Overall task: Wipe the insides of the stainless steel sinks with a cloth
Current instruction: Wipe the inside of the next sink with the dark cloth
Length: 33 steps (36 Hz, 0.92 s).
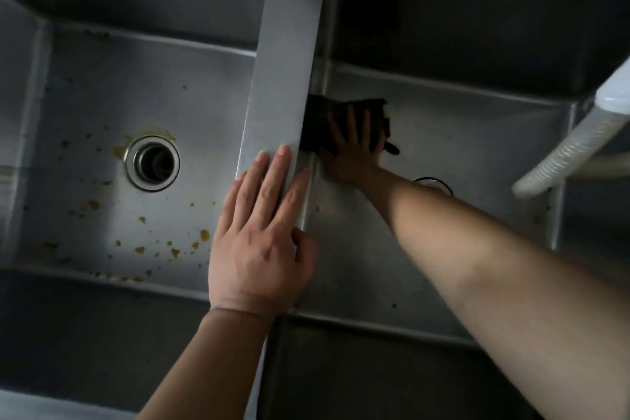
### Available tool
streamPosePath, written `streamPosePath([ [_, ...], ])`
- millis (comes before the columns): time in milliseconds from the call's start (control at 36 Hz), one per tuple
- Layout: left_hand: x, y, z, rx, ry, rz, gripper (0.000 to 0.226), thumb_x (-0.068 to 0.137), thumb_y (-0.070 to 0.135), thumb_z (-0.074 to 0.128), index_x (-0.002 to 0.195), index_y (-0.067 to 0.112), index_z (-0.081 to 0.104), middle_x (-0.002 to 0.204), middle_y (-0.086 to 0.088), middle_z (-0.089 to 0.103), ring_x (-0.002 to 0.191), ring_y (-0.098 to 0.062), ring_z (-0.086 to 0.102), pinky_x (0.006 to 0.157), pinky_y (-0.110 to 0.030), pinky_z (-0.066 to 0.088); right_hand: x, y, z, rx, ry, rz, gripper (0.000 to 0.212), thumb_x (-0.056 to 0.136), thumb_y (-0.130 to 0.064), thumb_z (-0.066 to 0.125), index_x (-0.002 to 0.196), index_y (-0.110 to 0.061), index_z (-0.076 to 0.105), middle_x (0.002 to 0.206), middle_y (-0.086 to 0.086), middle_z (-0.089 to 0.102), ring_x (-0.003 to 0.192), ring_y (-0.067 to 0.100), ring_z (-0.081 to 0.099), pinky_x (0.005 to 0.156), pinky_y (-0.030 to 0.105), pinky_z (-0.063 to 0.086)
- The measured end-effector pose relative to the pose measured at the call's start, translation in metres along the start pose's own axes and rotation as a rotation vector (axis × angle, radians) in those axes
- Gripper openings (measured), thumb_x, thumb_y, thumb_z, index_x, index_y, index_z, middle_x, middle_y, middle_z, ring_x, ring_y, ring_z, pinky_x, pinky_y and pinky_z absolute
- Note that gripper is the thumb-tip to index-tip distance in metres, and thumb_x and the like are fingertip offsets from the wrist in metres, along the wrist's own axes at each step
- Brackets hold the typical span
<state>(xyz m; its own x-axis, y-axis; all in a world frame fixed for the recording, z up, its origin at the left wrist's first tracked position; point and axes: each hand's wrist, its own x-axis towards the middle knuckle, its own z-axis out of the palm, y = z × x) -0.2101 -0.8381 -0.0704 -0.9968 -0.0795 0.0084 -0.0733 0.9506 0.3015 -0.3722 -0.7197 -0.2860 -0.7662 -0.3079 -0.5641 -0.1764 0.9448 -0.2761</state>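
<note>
Right sink's drain (439,183) mostly hidden behind forearm (443,232).

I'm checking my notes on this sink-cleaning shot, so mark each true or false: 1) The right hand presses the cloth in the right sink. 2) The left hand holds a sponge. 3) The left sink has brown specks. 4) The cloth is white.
1) True: the right hand presses the cloth low in the right sink, by the divider.
2) False: the left hand lies flat on the divider, holding nothing.
3) True: the left sink is speckled brown.
4) False: the cloth is dark.
</note>
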Motion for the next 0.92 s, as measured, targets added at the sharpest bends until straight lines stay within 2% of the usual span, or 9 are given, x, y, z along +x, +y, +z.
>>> streamPosePath([
  [139,0.000,-0.002,0.000,-0.003,-0.016,0.000,0.068,0.080,0.025,0.054,0.147,0.015,0.045,0.162,-0.007,0.025,0.151,-0.025,0.017,0.122,-0.045,0.018,-0.105,0.019,0.061,-0.038,0.107,-0.094,0.068,0.094,-0.060,0.041,0.154,-0.043,0.012,0.165,0.004,0.000,0.151,0.035,-0.005,0.115,0.063,0.000],
  [222,-0.001,-0.003,0.001,0.007,-0.023,0.005,0.069,0.080,0.025,0.062,0.147,0.015,0.046,0.162,-0.007,0.026,0.151,-0.025,0.017,0.123,-0.044,0.016,-0.143,0.028,0.088,0.006,0.025,0.008,0.066,0.096,-0.062,0.030,0.149,-0.052,-0.007,0.164,-0.003,-0.012,0.147,0.026,-0.024,0.115,0.059,-0.007],
  [278,-0.001,-0.004,0.001,0.004,-0.018,0.001,0.072,0.080,0.025,0.062,0.149,0.016,0.041,0.162,-0.006,0.025,0.152,-0.025,0.016,0.123,-0.045,0.016,-0.135,0.025,0.091,0.021,0.016,0.068,0.067,0.096,-0.063,0.027,0.142,-0.056,-0.022,0.161,-0.007,-0.022,0.141,0.022,-0.036,0.113,0.058,-0.014],
  [333,0.000,-0.003,0.001,-0.003,-0.025,-0.013,0.080,0.079,0.022,0.059,0.154,0.016,0.032,0.163,-0.004,0.023,0.152,-0.023,0.015,0.123,-0.045,0.017,-0.109,0.019,0.078,0.029,0.055,0.120,0.070,0.096,-0.062,0.030,0.139,-0.055,-0.024,0.158,-0.009,-0.026,0.144,0.024,-0.032,0.113,0.058,-0.013],
  [389,0.000,-0.002,0.000,-0.014,-0.026,-0.029,0.085,0.076,0.020,0.057,0.156,0.015,0.027,0.163,-0.003,0.023,0.152,-0.022,0.016,0.122,-0.045,0.019,-0.072,0.013,0.052,0.048,0.084,0.169,0.071,0.096,-0.060,0.033,0.144,-0.052,-0.019,0.161,-0.007,-0.023,0.149,0.026,-0.023,0.113,0.059,-0.010],
  [472,0.001,-0.001,-0.001,-0.017,-0.029,-0.031,0.085,0.075,0.018,0.056,0.155,0.012,0.029,0.162,-0.004,0.025,0.151,-0.021,0.018,0.122,-0.044,0.021,-0.010,0.011,0.000,0.111,0.062,0.189,0.067,0.098,-0.056,0.034,0.151,-0.050,-0.007,0.164,-0.004,-0.019,0.149,0.028,-0.023,0.113,0.061,-0.011],
  [611,0.002,-0.002,-0.001,-0.011,-0.041,-0.025,0.084,0.075,0.018,0.056,0.154,0.012,0.030,0.162,-0.004,0.025,0.151,-0.021,0.017,0.122,-0.043,0.020,0.050,-0.006,-0.062,0.169,-0.014,0.225,0.068,0.099,-0.054,0.035,0.151,-0.050,-0.008,0.162,-0.002,-0.026,0.146,0.032,-0.028,0.112,0.066,-0.012],
  [722,0.001,-0.003,0.000,-0.011,-0.031,-0.017,0.084,0.075,0.018,0.057,0.154,0.013,0.030,0.162,-0.004,0.024,0.152,-0.021,0.017,0.123,-0.042,0.018,0.053,-0.018,-0.057,0.163,0.031,0.244,0.075,0.097,-0.049,0.042,0.152,-0.047,-0.010,0.161,0.001,-0.028,0.145,0.034,-0.030,0.111,0.067,-0.013],
  [917,0.001,-0.002,-0.001,-0.013,-0.021,-0.018,0.083,0.074,0.017,0.057,0.154,0.011,0.031,0.161,-0.006,0.026,0.151,-0.022,0.018,0.123,-0.042,0.018,0.018,-0.007,-0.015,0.006,0.027,0.110,0.068,0.097,-0.049,0.036,0.151,-0.050,-0.007,0.164,0.000,-0.019,0.147,0.031,-0.026,0.111,0.064,-0.013],
])
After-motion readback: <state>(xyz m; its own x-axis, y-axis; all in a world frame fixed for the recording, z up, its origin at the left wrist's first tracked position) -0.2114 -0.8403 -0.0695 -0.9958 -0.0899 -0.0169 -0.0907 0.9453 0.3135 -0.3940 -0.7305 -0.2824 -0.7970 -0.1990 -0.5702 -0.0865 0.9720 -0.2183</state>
